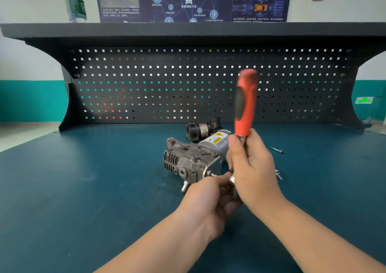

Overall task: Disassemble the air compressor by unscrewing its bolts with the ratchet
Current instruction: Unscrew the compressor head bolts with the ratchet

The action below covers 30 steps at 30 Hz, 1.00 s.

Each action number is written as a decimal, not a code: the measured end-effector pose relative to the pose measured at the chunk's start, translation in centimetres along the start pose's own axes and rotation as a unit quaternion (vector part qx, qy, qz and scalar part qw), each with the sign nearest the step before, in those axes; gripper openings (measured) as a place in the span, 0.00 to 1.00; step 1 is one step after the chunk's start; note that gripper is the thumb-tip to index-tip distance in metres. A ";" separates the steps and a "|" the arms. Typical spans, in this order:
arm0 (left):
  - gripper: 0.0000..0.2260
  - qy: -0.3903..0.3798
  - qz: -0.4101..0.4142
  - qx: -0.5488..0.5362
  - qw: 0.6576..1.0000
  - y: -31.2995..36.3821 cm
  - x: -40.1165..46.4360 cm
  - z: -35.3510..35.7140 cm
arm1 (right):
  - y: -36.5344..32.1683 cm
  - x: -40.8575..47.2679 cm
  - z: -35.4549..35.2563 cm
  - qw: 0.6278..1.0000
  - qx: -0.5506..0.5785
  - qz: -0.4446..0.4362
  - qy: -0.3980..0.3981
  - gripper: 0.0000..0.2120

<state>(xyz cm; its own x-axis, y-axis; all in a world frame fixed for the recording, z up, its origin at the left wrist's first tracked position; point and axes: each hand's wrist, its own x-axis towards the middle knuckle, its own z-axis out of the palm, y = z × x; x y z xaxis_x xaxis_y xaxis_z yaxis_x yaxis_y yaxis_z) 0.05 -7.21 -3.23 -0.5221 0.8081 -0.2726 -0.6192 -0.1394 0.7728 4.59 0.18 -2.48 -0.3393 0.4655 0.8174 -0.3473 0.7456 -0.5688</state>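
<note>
Head view: air compressor lies mid-bench on blue mat. Right hand wraps ratchet shank, red handle pointing 12 o'clock. Left hand pinches ratchet head at compressor's 5 o'clock corner. Loose bolt at 3 o'clock; black cylinder part at 12.

Ratchet: head and lower shaft hidden behind right hand and left hand; handle top motion-blurred.
Air compressor: its 4 o'clock end covered by both hands; label text too small to read.
Loose bolt, at 3 o'clock of compressor: head type indistinct.
Bottle: top cut off by the upper edge.
Poster: cropped above; print illegible.
</note>
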 end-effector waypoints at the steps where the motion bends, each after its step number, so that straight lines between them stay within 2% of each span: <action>1: 0.05 0.005 0.001 0.000 1.000 0.0 0.0 0.0 | 0.2 0.3 0.0 0.997 0.036 0.064 0.032 0.13; 3: 0.04 0.017 0.003 0.000 1.000 -0.1 0.2 0.0 | 1.1 1.1 -0.2 0.972 0.073 0.201 0.094 0.15; 4: 0.04 0.022 0.002 0.002 1.000 -0.1 0.3 -0.1 | 1.5 1.3 -0.2 0.948 0.100 0.278 0.117 0.15; 7: 0.02 0.024 0.000 0.003 1.000 -0.1 0.4 -0.1 | 2.8 1.4 -0.3 0.830 0.223 0.483 0.168 0.15; 9: 0.02 0.025 -0.002 0.006 1.000 0.0 0.3 -0.1 | 3.0 1.3 -0.3 0.785 0.256 0.538 0.172 0.14; 12: 0.03 0.031 -0.001 0.010 0.999 0.0 0.3 -0.1 | 2.9 1.3 -0.1 0.792 0.259 0.527 0.166 0.14; 14: 0.03 0.033 0.001 0.010 0.999 0.0 0.2 0.0 | 2.8 1.4 -0.1 0.820 0.245 0.491 0.161 0.14; 17: 0.03 0.029 0.008 0.004 1.000 -0.1 0.1 0.1 | 2.3 1.3 -0.1 0.899 0.175 0.376 0.143 0.16; 20: 0.03 0.026 0.013 0.007 1.000 -0.2 0.1 0.0 | 1.3 0.8 -0.1 0.972 0.084 0.195 0.100 0.15; 22: 0.05 0.019 0.013 0.009 1.000 -0.1 0.0 0.0 | 0.7 0.3 -0.3 0.996 0.047 0.056 0.041 0.12; 24: 0.07 -0.002 0.010 0.014 1.000 0.0 -0.2 0.0 | 0.2 0.0 -0.5 0.994 -0.034 -0.096 -0.034 0.08; 27: 0.15 -0.053 0.016 -0.020 0.998 0.0 -0.5 -0.2 | 0.0 -0.1 -0.6 0.945 -0.143 -0.279 -0.091 0.07; 28: 0.16 -0.056 0.021 -0.025 0.998 0.0 -0.5 -0.2 | 0.0 -0.2 -0.5 0.938 -0.149 -0.298 -0.095 0.07; 30: 0.13 -0.039 0.019 -0.029 0.999 0.1 -0.3 -0.2 | 0.1 -0.4 -0.3 0.953 -0.139 -0.256 -0.080 0.06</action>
<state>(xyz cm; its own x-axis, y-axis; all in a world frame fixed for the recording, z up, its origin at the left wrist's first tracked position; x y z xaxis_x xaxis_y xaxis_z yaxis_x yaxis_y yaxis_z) 0.08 -7.60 -3.20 -0.5000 0.8435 -0.1965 -0.6336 -0.2015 0.7469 4.97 0.27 -2.80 -0.3230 -0.0559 0.9447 -0.2663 0.9633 -0.0341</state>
